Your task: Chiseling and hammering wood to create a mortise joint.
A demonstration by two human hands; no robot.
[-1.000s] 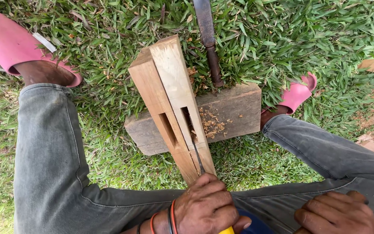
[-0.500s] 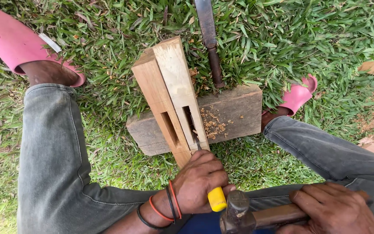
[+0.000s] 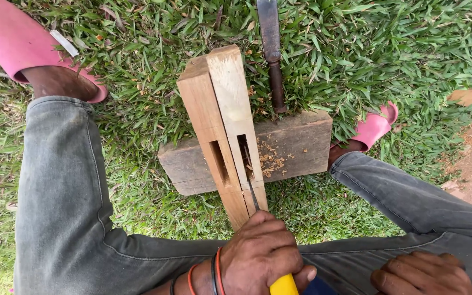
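- Setting: outdoor lawn of coarse green grass (image 3: 389, 49), with a bare dirt patch at 3 o'clock. The person sits on the ground, grey-trousered legs spread, pink slippers (image 3: 6, 43) on both feet.
- Work support: a weathered grey wooden block (image 3: 296, 145) lies crosswise on the grass at frame centre, wood chips scattered on its top.
- Workpiece: two pale squared timber posts (image 3: 222, 109), clamped side by side, rest across the block. Long axis runs from 6 to 12 o'clock, leaning slightly to 11. Each carries a rectangular mortise slot.
- Left hand (image 3: 260, 257): closed around a yellow-handled steel chisel (image 3: 252, 191). The blade points to 12 o'clock, along the posts, its tip at the near end of the right-hand slot.
- Right hand (image 3: 424, 273): at 5 o'clock, well apart from the posts, resting on the thigh; fingers curled, contents cannot be told.
- Also present: a dark, rusty metal tool (image 3: 273, 54) lying in the grass beyond the block.
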